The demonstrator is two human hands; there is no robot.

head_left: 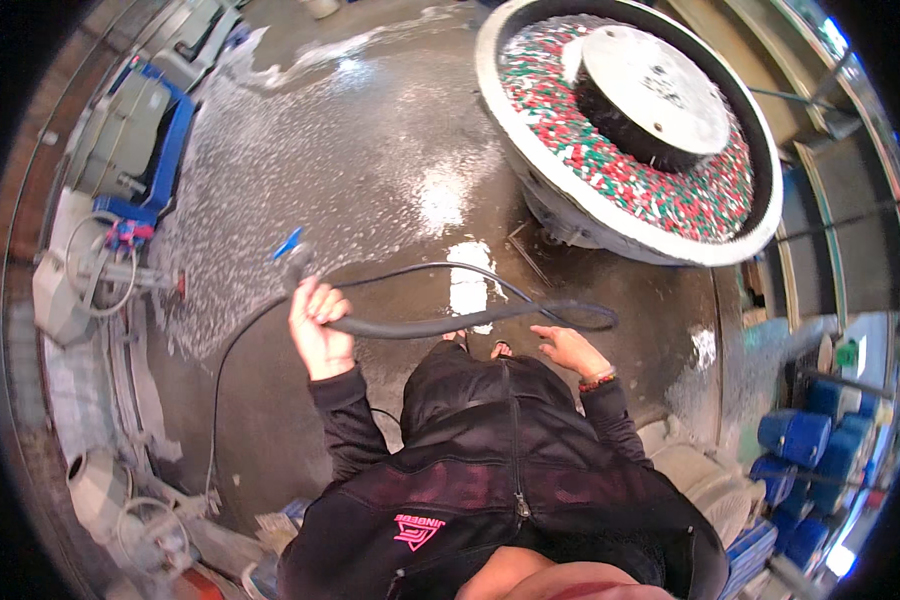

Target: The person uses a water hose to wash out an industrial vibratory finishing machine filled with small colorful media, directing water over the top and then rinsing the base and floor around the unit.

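A thick black hose (420, 328) runs across in front of my body, and my left hand (320, 325) is closed around it near its end. Beyond that fist the end is blurred, with a small blue lever (288, 244) on it. My right hand (572, 351), a beaded bracelet at the wrist, has its fingers stretched out just below the hose's loop. It appears apart from the hose and holds nothing. A thinner black stretch of hose (232, 350) curves down along the floor at the left.
A large round tub (510, 130) of red, green and white pieces stands at the far right, a pale disc (655, 90) at its middle. Wet, foamy floor (270, 160) spreads ahead. Grey machines with handwheels (100, 265) line the left; blue drums (795, 437) stand at right.
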